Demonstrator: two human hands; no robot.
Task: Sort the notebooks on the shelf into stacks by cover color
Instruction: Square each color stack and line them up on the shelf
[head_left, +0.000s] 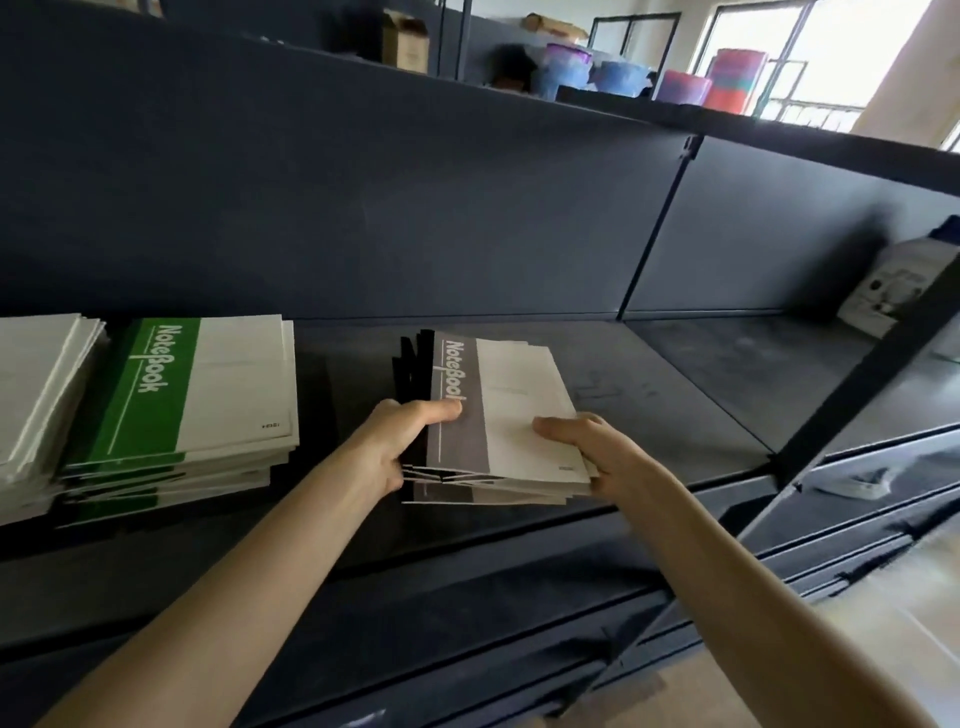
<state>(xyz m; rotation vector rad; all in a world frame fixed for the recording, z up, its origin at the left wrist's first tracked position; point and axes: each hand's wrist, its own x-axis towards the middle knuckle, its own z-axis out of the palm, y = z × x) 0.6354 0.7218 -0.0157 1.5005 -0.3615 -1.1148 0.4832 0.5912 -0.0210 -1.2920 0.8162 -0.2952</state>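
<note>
L hand and R hand each grip a side edge of the grey notebook stack, thumbs on top, on the shelf (resting or just lifted, unclear), well right of the green stack; risk: fanned lower copies could slide out if grip pressure uneven.

You have bare dark metal shelf right of the grey-covered notebook stack; the green-covered notebook stack blocks the left.
</note>
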